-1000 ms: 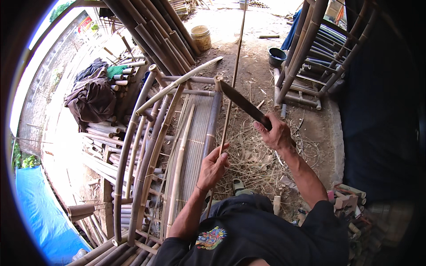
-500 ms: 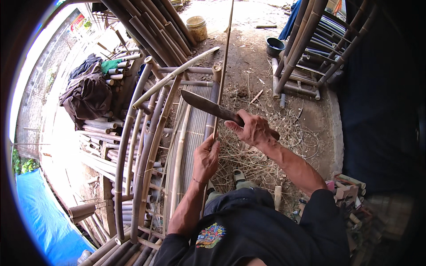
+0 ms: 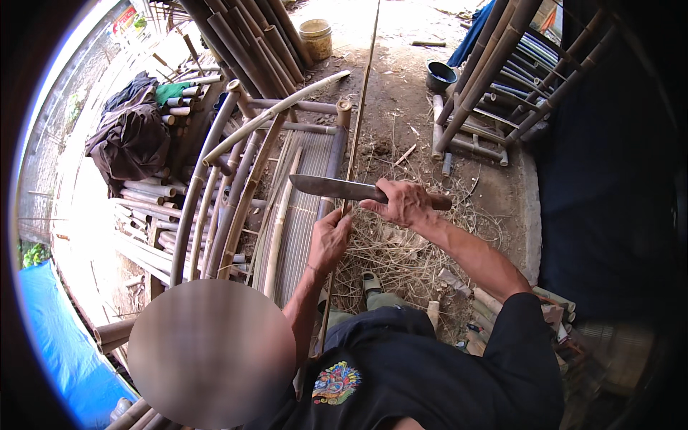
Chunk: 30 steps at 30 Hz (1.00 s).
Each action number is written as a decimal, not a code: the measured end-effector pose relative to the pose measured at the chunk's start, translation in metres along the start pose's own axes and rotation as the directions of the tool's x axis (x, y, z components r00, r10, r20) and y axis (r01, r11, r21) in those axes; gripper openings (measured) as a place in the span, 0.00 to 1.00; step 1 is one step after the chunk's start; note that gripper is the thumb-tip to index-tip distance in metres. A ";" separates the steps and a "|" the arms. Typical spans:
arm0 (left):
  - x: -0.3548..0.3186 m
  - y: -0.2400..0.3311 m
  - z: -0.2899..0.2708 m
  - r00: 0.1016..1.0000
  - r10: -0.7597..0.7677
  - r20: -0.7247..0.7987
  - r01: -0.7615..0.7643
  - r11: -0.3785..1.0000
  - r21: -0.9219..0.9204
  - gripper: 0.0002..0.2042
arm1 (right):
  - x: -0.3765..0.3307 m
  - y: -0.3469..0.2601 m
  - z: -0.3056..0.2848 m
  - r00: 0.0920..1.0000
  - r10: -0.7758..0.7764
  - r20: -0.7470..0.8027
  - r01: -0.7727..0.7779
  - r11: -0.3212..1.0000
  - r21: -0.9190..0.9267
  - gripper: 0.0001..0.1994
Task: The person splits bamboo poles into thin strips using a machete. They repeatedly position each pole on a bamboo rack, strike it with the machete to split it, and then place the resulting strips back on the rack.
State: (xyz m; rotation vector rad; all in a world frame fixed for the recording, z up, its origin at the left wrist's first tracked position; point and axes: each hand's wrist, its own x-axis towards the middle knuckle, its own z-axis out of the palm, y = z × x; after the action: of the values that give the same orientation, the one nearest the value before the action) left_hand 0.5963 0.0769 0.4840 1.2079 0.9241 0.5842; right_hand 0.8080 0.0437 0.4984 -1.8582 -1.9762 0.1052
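1. While the bamboo frame of bent poles and slats took up the left and middle of the ground, it lay flat with its slatted panel just left of the person's hands.
2. A second bamboo rack stood at the upper right, well apart from the hands, with a dark bowl on the dirt beside it.
3. A blue tarp covered the lower left edge, and a heap of dark cloth rested on stacked poles at the far left.
4. A long thin bamboo strip ran from the top of the view down across the dirt to the hands and on toward the person's lap.
5. A litter of dry shavings covered the ground under both hands.
6. The big knife lay nearly level, blade pointing left, crossing the strip just above the left hand.
7. The right hand was closed round the knife's handle.
8. The left hand was wrapped round the strip, just below the blade.
9. A tan bucket stood far off at the top.
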 end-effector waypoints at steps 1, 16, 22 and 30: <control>0.005 0.002 0.000 0.999 -0.033 0.011 0.033 0.998 -0.053 0.16 | 0.000 -0.002 0.004 1.000 0.015 0.026 -0.015 1.000 -0.023 0.33; -0.124 0.092 -0.093 0.924 0.087 -0.373 -0.232 0.901 -0.365 0.26 | -0.137 -0.041 -0.021 0.867 0.331 0.373 -0.375 -0.058 0.925 0.23; -0.135 0.107 -0.103 0.857 0.112 -0.502 -0.118 0.993 0.021 0.12 | -0.180 -0.022 0.002 0.744 0.513 0.427 -0.454 -0.081 0.888 0.22; -0.116 0.025 -0.124 0.880 0.371 -0.297 -0.212 0.866 0.452 0.18 | -0.207 -0.024 0.015 0.650 0.599 0.467 -0.582 -0.003 0.813 0.22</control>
State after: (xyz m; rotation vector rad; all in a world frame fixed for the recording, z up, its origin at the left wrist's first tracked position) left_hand 0.4332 0.0559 0.5311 1.6730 1.2355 0.9271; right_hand 0.7837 -0.1559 0.4406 -1.5552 -0.4775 1.2381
